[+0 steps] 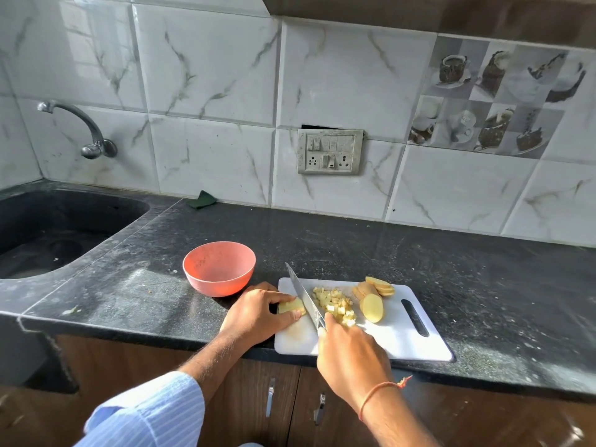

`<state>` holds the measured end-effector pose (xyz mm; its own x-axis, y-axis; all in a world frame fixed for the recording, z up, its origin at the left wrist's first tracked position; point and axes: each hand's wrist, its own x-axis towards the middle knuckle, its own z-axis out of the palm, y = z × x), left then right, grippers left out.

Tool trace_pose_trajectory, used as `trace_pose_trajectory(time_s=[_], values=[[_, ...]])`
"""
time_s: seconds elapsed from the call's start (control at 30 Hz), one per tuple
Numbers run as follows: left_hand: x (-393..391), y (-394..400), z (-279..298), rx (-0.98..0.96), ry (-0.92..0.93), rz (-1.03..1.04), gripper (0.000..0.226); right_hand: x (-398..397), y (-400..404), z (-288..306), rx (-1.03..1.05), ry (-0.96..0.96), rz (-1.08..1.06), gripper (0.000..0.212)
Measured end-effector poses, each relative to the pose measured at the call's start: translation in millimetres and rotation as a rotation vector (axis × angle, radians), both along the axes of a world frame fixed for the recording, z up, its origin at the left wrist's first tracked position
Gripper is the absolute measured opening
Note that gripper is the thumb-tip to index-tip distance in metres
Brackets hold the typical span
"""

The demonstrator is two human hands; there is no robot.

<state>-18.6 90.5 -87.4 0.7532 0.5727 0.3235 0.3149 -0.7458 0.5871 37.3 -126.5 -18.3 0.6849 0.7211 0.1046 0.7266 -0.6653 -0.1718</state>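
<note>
**Potato Dicing: Items Recorded**

- Counter (354, 246): dark speckled stone; ran beneath both hands and on beyond them.
- Sink (48, 233): dark basin, sunk in the counter well left of the left hand.
- Cutting board (403, 337): white plastic; lay under both hands at the counter's near edge, with its handle slot right of the right hand.
- Bowl (219, 269): pink; stood on the counter just beyond the left hand.
- Right hand (351, 353): clamped round the knife's handle, hiding it.
- Left hand (258, 314): curled over the potato piece, pinning it to the board.
- Knife (304, 296): its blade ran forward from the right hand, close along the fingertips of the left.
- Diced potato (335, 304): heaped just beyond the right hand.
- Potato half (372, 307): lay right of the heap.
- Slices (382, 286): fanned out beyond the half, farthest from the hands.
- Potato piece (290, 306): lay under the left hand, beside the blade.
</note>
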Motion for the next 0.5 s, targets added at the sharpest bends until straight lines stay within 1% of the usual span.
trace_pose_trajectory(time_s=[0.17,0.23,0.33,0.4,0.5], values=[[-1.6,-1.4,-0.4,0.020,0.003,0.002,0.056,-1.3,0.8,7.1,0.041,0.070,-0.044,0.041],[-2.9,-0.1,0.6,0.019,-0.018,-0.021,0.056,-4.1,1.3,11.0,0.073,0.078,-0.045,0.036],[-3.3,3.7,0.2,-0.013,-0.041,-0.048,0.045,-8.3,0.6,12.0,0.104,0.066,-0.015,0.032],[-3.3,5.7,-0.8,-0.025,-0.039,-0.039,0.040,-10.9,3.9,8.1,0.088,0.046,0.002,0.035],[-2.4,6.0,-1.3,-0.031,-0.037,-0.030,0.038,-8.5,14.4,3.3,0.026,0.045,-0.016,0.046]])
